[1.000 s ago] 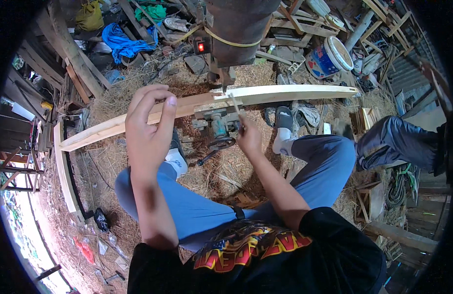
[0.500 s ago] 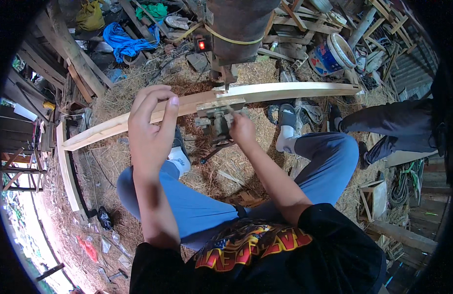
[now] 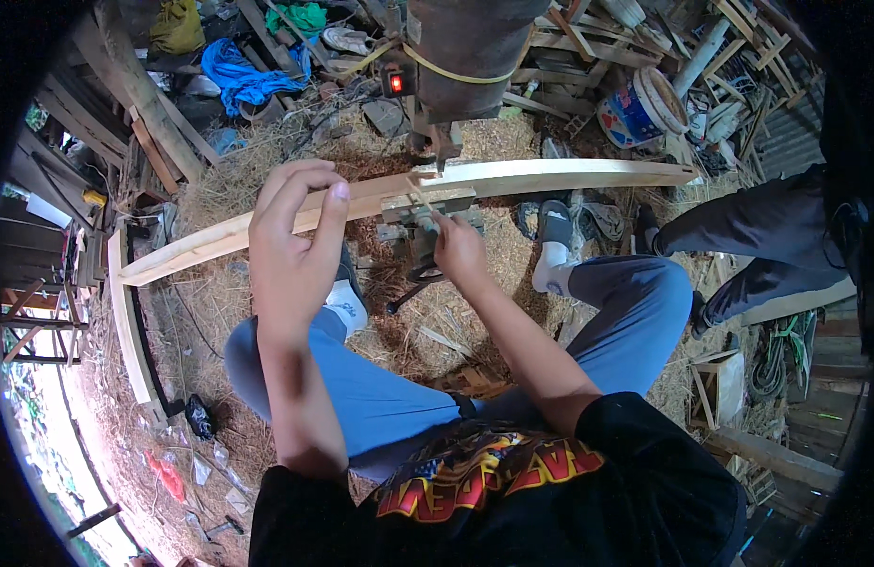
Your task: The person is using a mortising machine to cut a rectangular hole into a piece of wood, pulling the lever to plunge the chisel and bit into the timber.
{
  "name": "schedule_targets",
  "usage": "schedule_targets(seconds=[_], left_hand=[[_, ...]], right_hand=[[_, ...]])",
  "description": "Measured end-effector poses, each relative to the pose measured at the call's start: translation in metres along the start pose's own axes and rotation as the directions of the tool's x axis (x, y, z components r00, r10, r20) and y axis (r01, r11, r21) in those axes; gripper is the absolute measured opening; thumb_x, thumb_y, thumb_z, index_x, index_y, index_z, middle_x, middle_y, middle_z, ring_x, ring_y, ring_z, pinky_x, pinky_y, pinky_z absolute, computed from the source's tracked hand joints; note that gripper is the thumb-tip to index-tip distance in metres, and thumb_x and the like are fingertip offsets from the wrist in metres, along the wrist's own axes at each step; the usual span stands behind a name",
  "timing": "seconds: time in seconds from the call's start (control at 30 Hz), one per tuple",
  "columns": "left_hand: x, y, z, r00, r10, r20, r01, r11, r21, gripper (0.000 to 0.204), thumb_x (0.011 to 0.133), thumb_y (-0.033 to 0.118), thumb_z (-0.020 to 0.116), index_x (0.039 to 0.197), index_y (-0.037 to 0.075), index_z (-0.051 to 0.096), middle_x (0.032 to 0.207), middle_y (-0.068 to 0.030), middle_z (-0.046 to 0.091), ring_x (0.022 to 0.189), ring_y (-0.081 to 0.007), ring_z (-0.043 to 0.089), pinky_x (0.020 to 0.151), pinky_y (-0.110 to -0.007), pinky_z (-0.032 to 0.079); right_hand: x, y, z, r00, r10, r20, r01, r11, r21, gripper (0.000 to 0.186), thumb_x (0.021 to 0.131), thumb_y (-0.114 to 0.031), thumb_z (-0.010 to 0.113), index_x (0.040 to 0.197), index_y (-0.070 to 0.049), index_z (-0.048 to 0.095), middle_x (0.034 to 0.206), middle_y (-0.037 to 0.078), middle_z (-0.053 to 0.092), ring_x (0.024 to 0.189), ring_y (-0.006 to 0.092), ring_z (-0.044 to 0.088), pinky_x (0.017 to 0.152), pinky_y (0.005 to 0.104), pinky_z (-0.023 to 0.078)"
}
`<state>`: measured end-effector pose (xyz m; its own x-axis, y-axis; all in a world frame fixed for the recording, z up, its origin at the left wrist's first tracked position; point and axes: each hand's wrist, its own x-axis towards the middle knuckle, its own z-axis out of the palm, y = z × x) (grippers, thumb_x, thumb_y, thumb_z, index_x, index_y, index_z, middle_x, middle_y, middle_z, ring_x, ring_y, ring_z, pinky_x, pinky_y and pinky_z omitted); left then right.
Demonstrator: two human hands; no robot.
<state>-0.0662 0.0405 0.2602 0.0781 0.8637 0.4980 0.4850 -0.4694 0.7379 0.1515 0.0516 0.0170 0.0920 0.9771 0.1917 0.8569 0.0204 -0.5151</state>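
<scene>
A long pale timber (image 3: 569,172) lies across in front of me, against a metal vise (image 3: 423,213). Over it hangs a drilling machine (image 3: 470,66) with a dark cylindrical body; its bit (image 3: 441,156) points down at the timber's middle. My right hand (image 3: 460,250) is closed on a thin wooden stick (image 3: 417,192), whose far end reaches the timber beside the bit. In front of the timber's left part, my left hand (image 3: 300,248) is raised with fingers bent and apart, nothing visible in it. Whether it touches the timber I cannot tell.
A red-lit switch (image 3: 396,83) is on the machine. Below the vise sticks out a crank handle (image 3: 395,306). At right stands another person's leg (image 3: 739,227). A paint bucket (image 3: 645,109), blue cloth (image 3: 243,76) and scrap wood lie behind. Shavings cover the ground; another timber (image 3: 134,331) lies left.
My right hand has shifted slightly left, and the stick in it now shows clearly, up against the timber near the bit. My left hand stays about where it was.
</scene>
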Motion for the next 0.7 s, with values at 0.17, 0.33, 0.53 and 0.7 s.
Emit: schedule_targets(seconds=[0.17,0.33,0.53,0.7], left_hand=[[-0.003,-0.003,-0.005,1.0,0.019,-0.006,-0.019,1.0,0.02,0.012,0.095,0.009,0.069,0.098,-0.003,0.067,0.11,-0.0144,0.069,0.106,-0.0271,0.066,0.097,-0.035,0.048],[-0.002,0.001,-0.003,1.0,0.015,-0.002,-0.015,1.0,0.005,0.012,0.095,0.009,0.069,0.098,-0.003,0.067,0.109,-0.0146,0.069,0.106,-0.0276,0.066,0.097,-0.035,0.048],[-0.002,0.001,-0.004,1.0,0.018,0.003,-0.018,1.0,0.022,0.013,0.094,0.009,0.069,0.097,-0.003,0.066,0.11,-0.0154,0.068,0.106,-0.0282,0.066,0.096,-0.035,0.048],[-0.002,0.0,-0.005,1.0,-0.005,0.017,0.005,0.999,0.035,0.013,0.098,0.012,0.066,0.099,-0.001,0.068,0.113,-0.0107,0.07,0.11,-0.0226,0.065,0.099,-0.034,0.048]], right_hand=[[-0.004,0.006,-0.014,0.998,0.069,0.0,-0.069,0.997,0.03,0.047,0.078,-0.004,0.066,0.125,-0.008,0.07,0.1,0.023,0.068,0.088,0.0416,0.069,0.08,0.0512,0.057],[0.008,0.007,-0.023,0.998,-0.008,-0.061,0.008,1.0,-0.007,0.036,0.078,-0.006,0.068,0.114,-0.007,0.072,0.098,0.021,0.068,0.087,0.0403,0.069,0.079,0.0505,0.057],[0.044,-0.004,-0.044,0.997,-0.077,0.027,0.081,0.979,-0.189,0.027,0.082,-0.013,0.068,0.107,-0.012,0.077,0.09,0.02,0.07,0.079,0.0392,0.07,0.073,0.0495,0.058],[0.069,0.01,-0.05,0.989,-0.12,0.08,0.137,0.957,-0.256,0.02,0.084,-0.015,0.068,0.101,-0.011,0.078,0.087,0.018,0.07,0.079,0.0381,0.071,0.073,0.0496,0.058]])
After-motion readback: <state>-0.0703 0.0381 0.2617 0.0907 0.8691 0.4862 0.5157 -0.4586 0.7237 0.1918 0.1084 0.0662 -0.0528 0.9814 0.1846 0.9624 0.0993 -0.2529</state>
